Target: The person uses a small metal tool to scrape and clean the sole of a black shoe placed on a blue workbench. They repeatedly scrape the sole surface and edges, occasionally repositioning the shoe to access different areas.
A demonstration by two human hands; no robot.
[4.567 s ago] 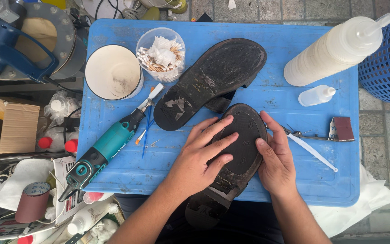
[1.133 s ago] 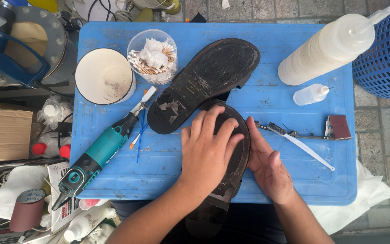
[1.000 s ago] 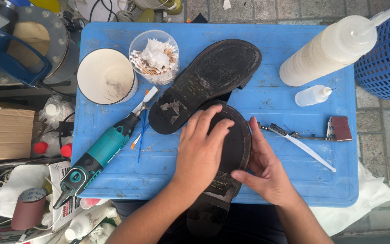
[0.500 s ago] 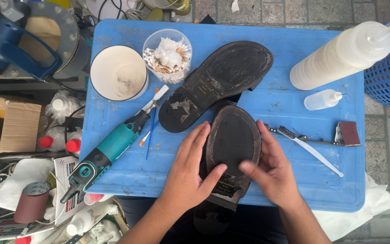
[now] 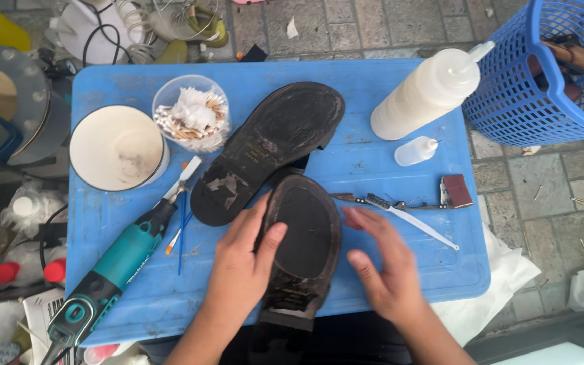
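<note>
A dark shoe (image 5: pixel 303 253) lies sole-up at the front of the blue table (image 5: pixel 116 88). A black sole patch covers its front part. My left hand (image 5: pixel 241 267) grips the shoe's left edge, thumb lying on the patch. My right hand (image 5: pixel 388 270) hovers just right of the shoe, fingers apart, holding nothing. A second shoe (image 5: pixel 268 149) lies sole-up behind, with worn patches near its heel.
On the table: a teal rotary tool (image 5: pixel 113 267), a white can (image 5: pixel 117 147), a clear cup of cotton swabs (image 5: pixel 191 115), a large squeeze bottle (image 5: pixel 427 91), a small dropper bottle (image 5: pixel 415 151), a folding knife (image 5: pixel 407 209). A blue basket (image 5: pixel 549 67) stands at the right.
My right hand has come off the shoe's right edge and moved a little to the right. My left hand has slid to the shoe's left side, uncovering the sole patch.
</note>
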